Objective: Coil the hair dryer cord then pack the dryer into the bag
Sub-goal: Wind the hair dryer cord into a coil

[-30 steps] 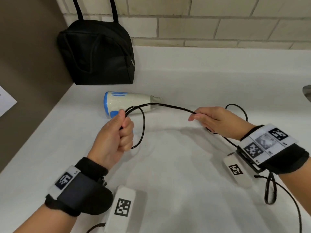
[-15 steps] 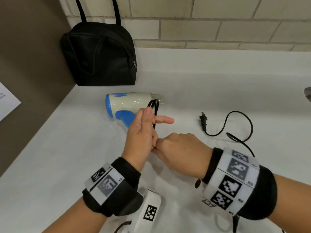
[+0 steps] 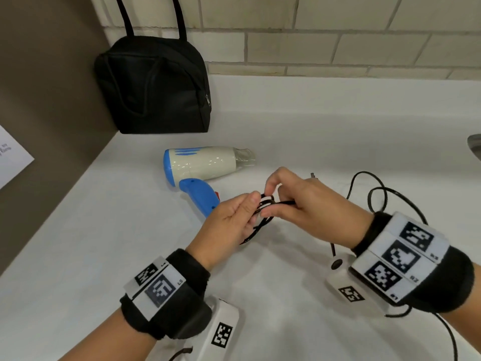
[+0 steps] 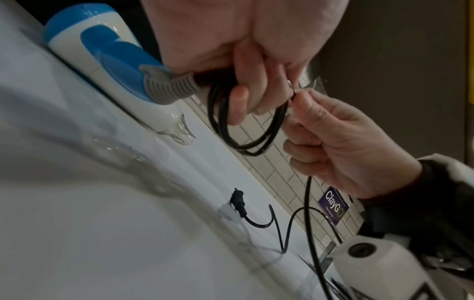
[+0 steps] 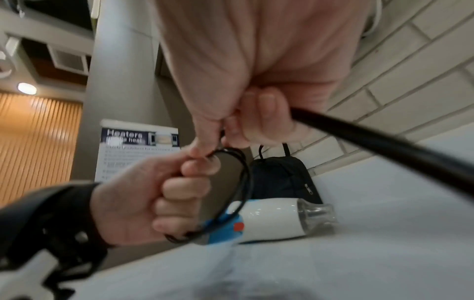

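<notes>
I see the left hand (image 3: pixel 229 220) gripping a small coil of the black cord (image 3: pixel 263 209) just above the white counter (image 3: pixel 299 121), fingers curled round the loops. The right hand (image 3: pixel 307 204) pinches the cord between thumb and forefinger, touching the left fingers. The white-and-blue hair dryer (image 3: pixel 200 165) lies on its side just behind the hands, nozzle pointing right. The plug (image 4: pixel 237 201) and slack cord lie on the counter to the right. The black bag (image 3: pixel 153 87) stands upright in the back-left corner, touching the brick wall (image 3: pixel 338 35) and brown side panel (image 3: pixel 46 100); open counter lies between bag and dryer. A wall sticker (image 4: pixel 333 205) reads "ClayGo"; a posted notice (image 5: pixel 136 150) is headed "Heaters".
</notes>
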